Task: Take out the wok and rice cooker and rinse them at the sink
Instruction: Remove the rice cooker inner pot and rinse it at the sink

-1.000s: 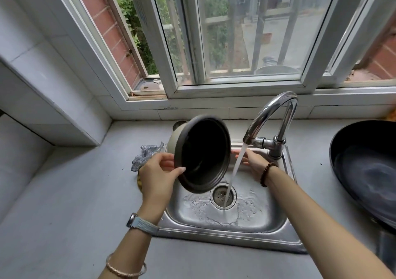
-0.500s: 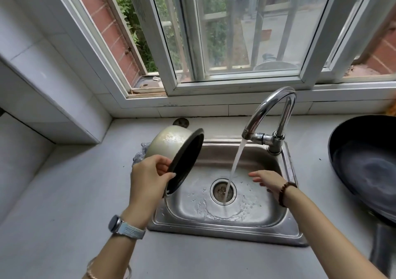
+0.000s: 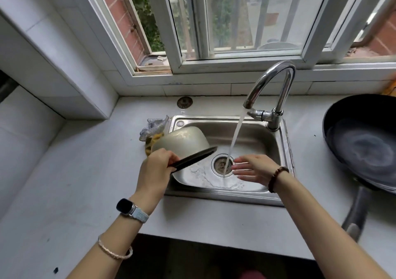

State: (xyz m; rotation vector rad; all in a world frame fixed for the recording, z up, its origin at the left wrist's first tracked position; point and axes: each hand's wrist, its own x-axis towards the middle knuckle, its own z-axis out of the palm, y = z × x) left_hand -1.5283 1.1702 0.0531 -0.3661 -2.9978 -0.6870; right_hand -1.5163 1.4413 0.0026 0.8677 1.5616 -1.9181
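Note:
My left hand (image 3: 155, 167) grips the dark rim of the rice cooker pot (image 3: 184, 140), a beige pot with a black inside. The pot is turned mouth-down and tilted over the left half of the steel sink (image 3: 222, 195). Water runs from the curved chrome tap (image 3: 271, 86) down onto the drain (image 3: 222, 165). My right hand (image 3: 254, 168) hovers flat over the basin just right of the stream, fingers straight, holding nothing. The black wok (image 3: 362, 141) lies on the counter to the right of the sink, its handle pointing toward me.
A mesh scrubber (image 3: 153, 125) and a yellow sponge (image 3: 151, 144) lie at the sink's left rear corner. A round drain stopper (image 3: 184, 102) sits on the counter behind the sink. A window sill runs along the back wall; a tiled block stands at the left.
My left hand has turned the pot from mouth facing me to mouth-down and lowered it into the sink. My right hand has drawn back from near the tap to hover above the basin.

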